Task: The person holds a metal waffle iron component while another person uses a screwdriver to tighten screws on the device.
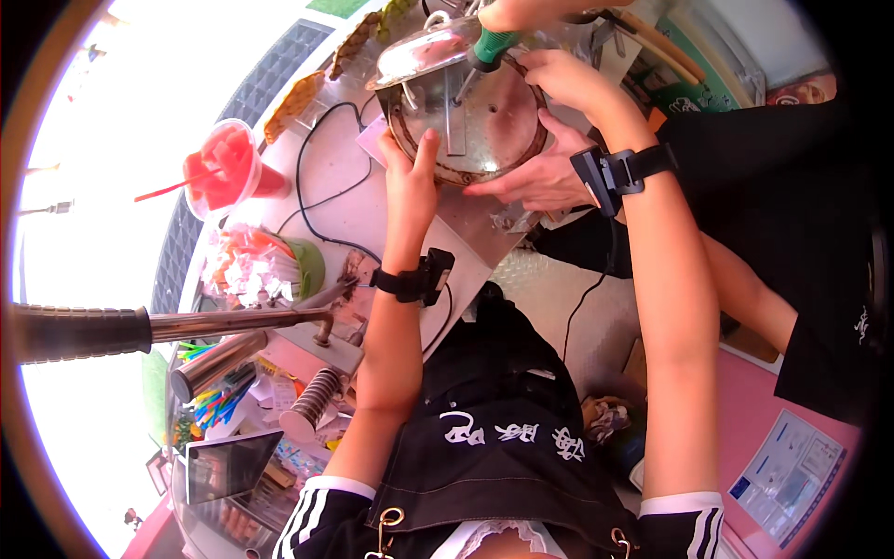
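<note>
A round metal appliance (507, 126) with a rusty rim is tilted up over the table, its flat face with a small hole showing. My left hand (410, 172) grips the lower left of its rim, thumb on the face. At the upper right edge my right hand (575, 82) has its fingers bent on the rim. A co-worker's hand (545, 168) supports the rim at the lower right. From the top edge another hand (531, 13) holds a green-handled screwdriver (491, 48), its shaft pointing at the face. A shiny domed metal part (424, 54) sits at the upper left.
A cup with red contents (223, 172) and a green tub of wrapped items (307, 265) stand on the left. A black cable (298, 172) curves across the table. A long lever handle (84, 334) juts in from the left. A co-worker in black (773, 186) is at the right.
</note>
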Motion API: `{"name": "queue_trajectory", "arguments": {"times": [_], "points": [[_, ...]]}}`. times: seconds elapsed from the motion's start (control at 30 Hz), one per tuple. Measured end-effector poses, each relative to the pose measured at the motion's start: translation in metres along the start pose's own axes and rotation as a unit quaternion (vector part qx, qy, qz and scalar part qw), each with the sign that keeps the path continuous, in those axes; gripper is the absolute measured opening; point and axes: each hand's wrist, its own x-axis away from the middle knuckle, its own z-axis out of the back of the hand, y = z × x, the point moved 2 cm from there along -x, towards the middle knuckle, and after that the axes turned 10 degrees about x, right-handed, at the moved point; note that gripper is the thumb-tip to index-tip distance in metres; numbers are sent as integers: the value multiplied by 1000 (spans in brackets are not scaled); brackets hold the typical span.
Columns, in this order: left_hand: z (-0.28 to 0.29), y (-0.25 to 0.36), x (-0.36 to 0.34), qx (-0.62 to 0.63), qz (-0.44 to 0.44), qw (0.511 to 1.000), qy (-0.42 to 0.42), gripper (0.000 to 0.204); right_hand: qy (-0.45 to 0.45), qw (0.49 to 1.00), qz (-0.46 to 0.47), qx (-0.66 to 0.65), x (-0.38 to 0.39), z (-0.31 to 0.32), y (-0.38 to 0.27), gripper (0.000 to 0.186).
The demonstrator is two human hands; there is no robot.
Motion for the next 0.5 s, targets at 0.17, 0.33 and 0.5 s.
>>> {"name": "queue_trajectory", "arguments": {"times": [0.17,0.33,0.5], "points": [[2,9,4,27,53,998,8,47,-30,999,-31,20,4,-2,-12,47],[-4,15,4,29,77,997,1,48,-4,997,24,77,-14,-5,1,45],[-1,10,4,49,68,996,5,47,10,996,29,84,-20,-13,6,45]]}}
